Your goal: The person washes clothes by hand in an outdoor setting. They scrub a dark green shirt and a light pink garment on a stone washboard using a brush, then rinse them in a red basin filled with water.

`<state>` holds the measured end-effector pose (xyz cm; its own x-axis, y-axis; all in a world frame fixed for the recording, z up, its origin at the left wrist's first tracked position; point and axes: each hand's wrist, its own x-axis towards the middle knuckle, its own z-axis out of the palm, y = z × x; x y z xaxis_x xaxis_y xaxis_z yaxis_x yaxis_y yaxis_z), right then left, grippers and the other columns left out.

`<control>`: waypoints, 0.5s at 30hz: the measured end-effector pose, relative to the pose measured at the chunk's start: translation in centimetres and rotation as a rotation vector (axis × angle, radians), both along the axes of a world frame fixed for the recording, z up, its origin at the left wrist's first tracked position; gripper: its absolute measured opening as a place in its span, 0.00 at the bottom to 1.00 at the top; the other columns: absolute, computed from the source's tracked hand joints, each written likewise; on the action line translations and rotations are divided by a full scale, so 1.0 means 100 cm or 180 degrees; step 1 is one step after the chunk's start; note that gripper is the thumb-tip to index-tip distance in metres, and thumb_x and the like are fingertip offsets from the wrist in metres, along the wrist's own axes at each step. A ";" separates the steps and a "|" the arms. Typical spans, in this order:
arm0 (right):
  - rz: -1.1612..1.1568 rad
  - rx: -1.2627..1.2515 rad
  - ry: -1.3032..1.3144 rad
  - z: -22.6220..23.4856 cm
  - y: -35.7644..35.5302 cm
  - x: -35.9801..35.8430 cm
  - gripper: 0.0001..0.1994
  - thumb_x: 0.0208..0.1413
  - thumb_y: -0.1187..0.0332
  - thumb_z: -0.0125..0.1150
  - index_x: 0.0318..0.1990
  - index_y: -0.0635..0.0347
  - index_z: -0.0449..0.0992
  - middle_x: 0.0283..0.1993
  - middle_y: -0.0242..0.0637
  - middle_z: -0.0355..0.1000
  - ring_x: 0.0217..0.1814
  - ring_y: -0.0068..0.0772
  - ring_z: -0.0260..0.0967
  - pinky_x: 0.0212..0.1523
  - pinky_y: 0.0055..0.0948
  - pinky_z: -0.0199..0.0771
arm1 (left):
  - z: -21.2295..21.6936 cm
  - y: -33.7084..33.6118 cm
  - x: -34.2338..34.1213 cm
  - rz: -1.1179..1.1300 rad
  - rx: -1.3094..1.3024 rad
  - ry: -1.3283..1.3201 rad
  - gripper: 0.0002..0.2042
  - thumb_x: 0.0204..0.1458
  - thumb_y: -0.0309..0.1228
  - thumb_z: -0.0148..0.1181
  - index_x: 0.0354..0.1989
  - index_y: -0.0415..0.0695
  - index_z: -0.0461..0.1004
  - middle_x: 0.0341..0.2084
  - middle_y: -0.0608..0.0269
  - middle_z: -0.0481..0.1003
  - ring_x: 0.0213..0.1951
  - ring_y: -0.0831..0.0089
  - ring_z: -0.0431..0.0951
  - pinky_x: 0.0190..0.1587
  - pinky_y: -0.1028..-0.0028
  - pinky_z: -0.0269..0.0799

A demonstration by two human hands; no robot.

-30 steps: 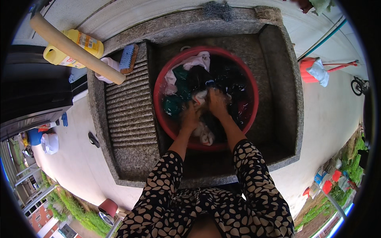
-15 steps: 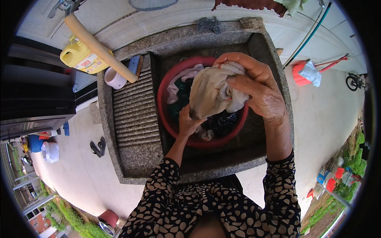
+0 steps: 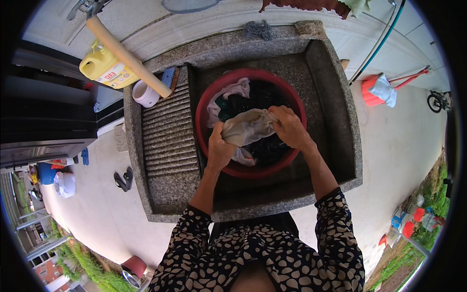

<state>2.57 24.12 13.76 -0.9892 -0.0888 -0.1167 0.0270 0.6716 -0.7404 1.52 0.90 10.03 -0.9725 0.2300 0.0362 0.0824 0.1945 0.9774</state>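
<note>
Lowered since the earlier frame, the right hand (image 3: 290,127) has come down from near the camera, and the pale cloth (image 3: 248,127), then bunched up in it, now spans the space between the two hands. Left-hand fingers curl closed on the cloth's near-left end, thumb on top; right-hand fingers bend over the far-right end, with little gap showing. Gripping opposite ends seems to keep it spread rather than balled.

Just below the fingers sits the red tub (image 3: 200,121), probably positioned there so drips fall back inside. Dark clothes (image 3: 266,91) lie in it beneath and beyond the right fingers; a pale pink garment (image 3: 237,88) rests against the wall beyond the left fingers.

Left of the left fingers, the ribbed washboard (image 3: 168,136) is built into the stone sink (image 3: 357,146), presumably to be within reach. Farther beyond them, a white pot (image 3: 145,93) and a blue-bristled brush (image 3: 169,78) stand at its far end, perhaps to leave the ridges free. Past these are a wooden pole (image 3: 126,54) and a yellow jug (image 3: 108,68). Well right of the right fingers, a red bucket (image 3: 372,92) stands on the floor.
</note>
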 end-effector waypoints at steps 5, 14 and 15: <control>0.1379 -0.0432 0.0766 0.033 -0.052 -0.003 0.45 0.36 0.70 0.69 0.66 0.46 0.54 0.63 0.39 0.55 0.67 0.46 0.51 0.63 0.53 0.52 | 0.065 0.008 -0.001 -0.0908 0.0404 -0.0357 0.25 0.40 0.17 0.62 0.49 0.39 0.64 0.38 0.60 0.70 0.43 0.73 0.72 0.47 0.72 0.70; -0.0098 0.1077 0.0369 -0.072 -0.023 -0.011 0.33 0.41 0.70 0.64 0.59 0.45 0.60 0.43 0.34 0.70 0.47 0.41 0.68 0.40 0.48 0.65 | -0.017 -0.018 -0.006 -0.0463 -0.1804 0.0240 0.44 0.42 0.36 0.69 0.67 0.47 0.48 0.60 0.46 0.58 0.61 0.48 0.57 0.59 0.55 0.57; -0.0062 0.1345 0.0453 -0.085 -0.032 -0.008 0.31 0.43 0.69 0.62 0.59 0.45 0.61 0.43 0.34 0.69 0.48 0.41 0.67 0.39 0.50 0.64 | -0.045 -0.017 0.004 -0.0701 -0.2102 0.0196 0.45 0.44 0.39 0.67 0.68 0.49 0.45 0.63 0.45 0.53 0.64 0.46 0.51 0.62 0.53 0.53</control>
<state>1.76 20.95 5.31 -0.9990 -0.0438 -0.0013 -0.0397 0.9164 -0.3983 1.91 -0.75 5.55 -0.9014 0.4143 -0.1255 0.2396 0.7189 0.6525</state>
